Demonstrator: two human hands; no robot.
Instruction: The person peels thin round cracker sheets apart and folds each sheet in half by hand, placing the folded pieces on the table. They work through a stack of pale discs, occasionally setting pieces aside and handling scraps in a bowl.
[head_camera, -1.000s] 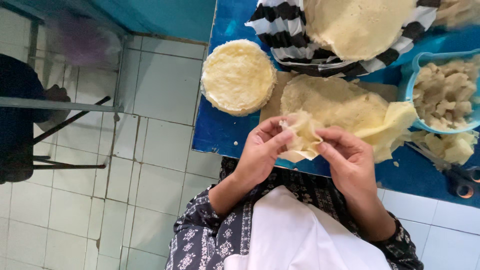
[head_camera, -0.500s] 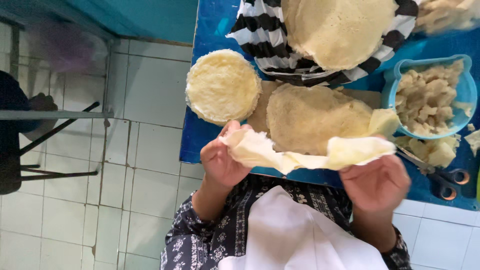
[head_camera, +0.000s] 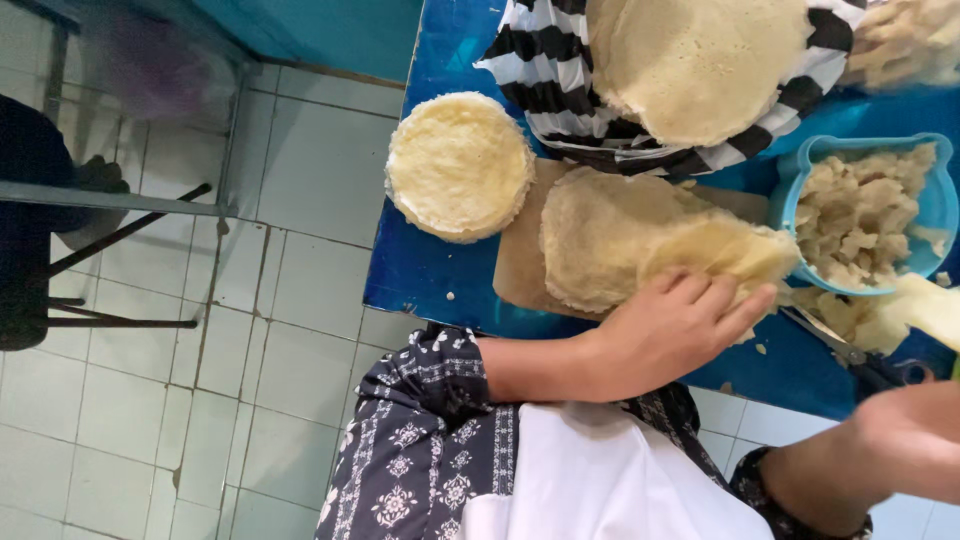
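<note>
My left hand (head_camera: 685, 322) reaches across a brown board (head_camera: 520, 272) and lies with fingers stretched on a thin pale crepe (head_camera: 610, 235) that is partly folded at its right side. My right hand (head_camera: 905, 435) is a blur at the lower right, off the table's edge; what it holds cannot be made out. A pale yellow strip (head_camera: 930, 310) shows just above it. A round stack of crepes (head_camera: 460, 165) sits left of the board.
A blue bowl (head_camera: 797, 165) of pale lumpy filling (head_camera: 870, 210) stands right of the board. Behind it a large crepe (head_camera: 700, 60) lies on a black-and-white striped cloth (head_camera: 545, 95). Scissors (head_camera: 880, 372) rest near the blue table's (head_camera: 420, 270) front edge. Metal furniture legs (head_camera: 110, 235) stand on the tiled floor.
Both hands pulled a crepe apart and stretched it. Now my left hand has laid it on the board, and my right hand has drawn back to the lower right.
</note>
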